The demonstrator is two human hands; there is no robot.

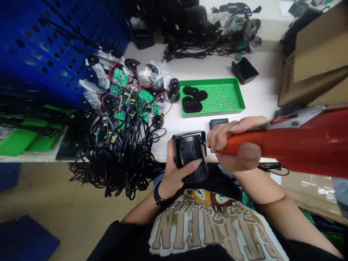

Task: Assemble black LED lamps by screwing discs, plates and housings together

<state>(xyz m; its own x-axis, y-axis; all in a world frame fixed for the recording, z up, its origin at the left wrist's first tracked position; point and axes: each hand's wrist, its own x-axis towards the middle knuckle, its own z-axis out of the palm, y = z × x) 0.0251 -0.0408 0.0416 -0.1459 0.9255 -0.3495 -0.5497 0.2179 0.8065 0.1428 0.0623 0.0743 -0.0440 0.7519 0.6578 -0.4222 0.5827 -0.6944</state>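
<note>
My left hand (175, 170) is wrapped round a black slotted plastic housing (191, 148), its thumb lying across the side. My right hand (236, 145) grips the orange nose of a red power screwdriver (301, 139), which comes in from the right edge. The driver's tip meets the right side of the housing; the fingertips partly hide the contact. Just beyond my right fingers lies a small dark square part (219, 122). A green tray (212, 113) stands behind, holding several black discs (194, 99) and scattered small screws (228, 96).
Left of the tray is a heap of green circuit boards (121, 77) with motors and black cables (119, 156) hanging over the table edge. A black housing (244, 70) sits behind the tray. Cardboard boxes (318, 50) stand at right, a blue perforated crate (62, 47) at left.
</note>
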